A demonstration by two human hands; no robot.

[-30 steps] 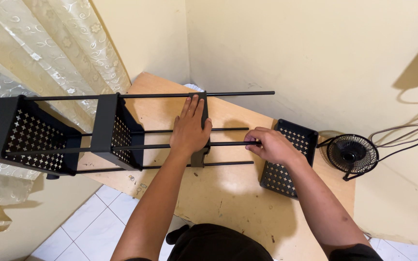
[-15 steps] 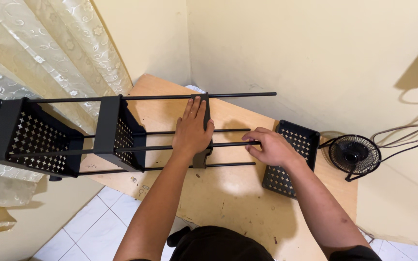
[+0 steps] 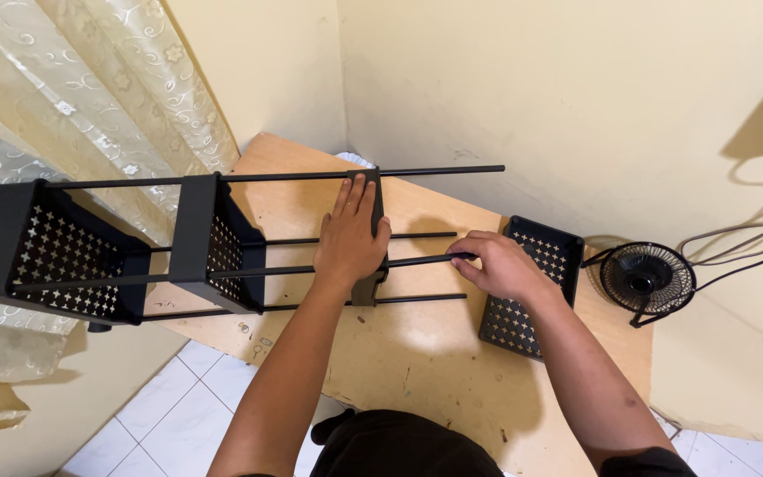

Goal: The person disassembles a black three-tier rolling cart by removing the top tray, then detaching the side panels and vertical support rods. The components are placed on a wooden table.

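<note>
The left hand (image 3: 351,237) lies flat and open on the rack (image 3: 205,238), which rests sideways on the counter (image 3: 417,371). The right hand (image 3: 501,265) seems pinched on a rod (image 3: 417,261); tugged crooked, the rod could jam or slip free.

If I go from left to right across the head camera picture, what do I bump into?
Curtain → first black star-holed tray → second tray → left hand → right hand → loose tray → small black fan.
</note>
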